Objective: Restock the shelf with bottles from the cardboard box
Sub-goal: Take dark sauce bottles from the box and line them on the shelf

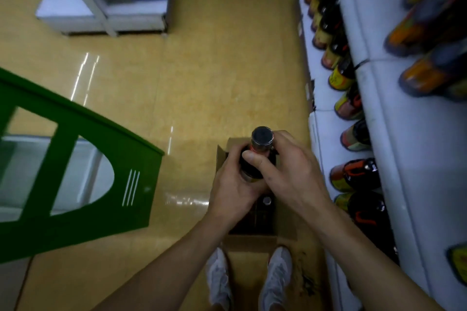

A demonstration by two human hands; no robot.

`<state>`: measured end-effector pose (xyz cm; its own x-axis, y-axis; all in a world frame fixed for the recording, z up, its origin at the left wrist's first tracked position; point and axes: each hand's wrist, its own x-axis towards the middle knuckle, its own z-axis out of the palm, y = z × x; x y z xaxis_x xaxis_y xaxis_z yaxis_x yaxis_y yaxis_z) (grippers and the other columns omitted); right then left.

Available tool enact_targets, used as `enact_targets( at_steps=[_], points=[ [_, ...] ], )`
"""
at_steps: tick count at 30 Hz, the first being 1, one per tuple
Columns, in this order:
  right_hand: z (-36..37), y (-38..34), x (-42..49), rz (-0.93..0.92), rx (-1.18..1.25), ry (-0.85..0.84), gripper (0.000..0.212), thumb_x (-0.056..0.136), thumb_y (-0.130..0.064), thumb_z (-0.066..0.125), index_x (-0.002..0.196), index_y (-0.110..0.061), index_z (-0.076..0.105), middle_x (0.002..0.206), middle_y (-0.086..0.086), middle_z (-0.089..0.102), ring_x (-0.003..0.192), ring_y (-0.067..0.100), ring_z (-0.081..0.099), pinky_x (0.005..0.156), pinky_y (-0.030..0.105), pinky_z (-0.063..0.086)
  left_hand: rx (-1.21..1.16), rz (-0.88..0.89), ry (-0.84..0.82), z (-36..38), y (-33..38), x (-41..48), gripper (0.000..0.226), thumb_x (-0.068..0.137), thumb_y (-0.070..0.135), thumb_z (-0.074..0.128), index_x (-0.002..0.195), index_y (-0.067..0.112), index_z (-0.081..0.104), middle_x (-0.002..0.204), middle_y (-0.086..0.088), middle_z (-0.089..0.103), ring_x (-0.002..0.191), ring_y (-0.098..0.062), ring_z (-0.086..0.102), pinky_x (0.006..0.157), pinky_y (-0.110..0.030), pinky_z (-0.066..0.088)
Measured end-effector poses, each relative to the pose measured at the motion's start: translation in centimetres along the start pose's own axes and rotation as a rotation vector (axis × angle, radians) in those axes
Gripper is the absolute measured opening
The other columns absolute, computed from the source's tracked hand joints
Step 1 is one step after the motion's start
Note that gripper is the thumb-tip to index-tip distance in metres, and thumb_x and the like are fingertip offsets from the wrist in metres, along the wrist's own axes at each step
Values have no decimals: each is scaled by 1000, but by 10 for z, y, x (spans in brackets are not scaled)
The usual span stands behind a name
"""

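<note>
Our arms reach forward and down. Our left hand (232, 184) curls round bottle (262, 137); our right hand (293, 171) curls round it too, thumb across front.

Both hands — left hand (232, 184), right hand (290, 174) — grip a dark bottle (255, 156).

shelf (394, 134) crowded with bottles (353, 174) right, green stand (83, 159) left

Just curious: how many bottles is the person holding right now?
1: a dark bottle gripped by the left hand and right hand above the cardboard box. Others inside may be hidden.
</note>
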<state>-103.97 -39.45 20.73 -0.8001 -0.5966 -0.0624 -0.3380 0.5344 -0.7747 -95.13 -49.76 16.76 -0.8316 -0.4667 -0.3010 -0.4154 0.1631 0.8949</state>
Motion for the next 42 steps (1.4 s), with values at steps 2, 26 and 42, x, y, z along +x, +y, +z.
enact_targets(
  at_steps=[2,26,42],
  points=[
    [-33,-39,10,-35,-27,49,19,91,-50,64,97,-33,57,89,-23,51,84,-2,52,70,8,36,9,65,11,-17,46,2,57,80,24,82,114,53,48,101,24,70,92,12,64,67,-8,48],
    [-381,-335,-63,-185,-57,570,18,95,-50,60,108,-38,61,96,-19,70,95,-3,65,86,26,53,-41,745,-191,-82,487,-98,46,70,55,76,111,41,60,100,23,73,92,5,68,79,-28,54],
    [-553,-334,-229,-13,-223,898,19,95,-47,61,110,-35,59,102,-18,69,99,0,65,83,26,51,-51,1005,-501,62,631,-221,38,80,52,75,114,43,60,104,23,72,96,5,66,85,-33,60]
  ],
)
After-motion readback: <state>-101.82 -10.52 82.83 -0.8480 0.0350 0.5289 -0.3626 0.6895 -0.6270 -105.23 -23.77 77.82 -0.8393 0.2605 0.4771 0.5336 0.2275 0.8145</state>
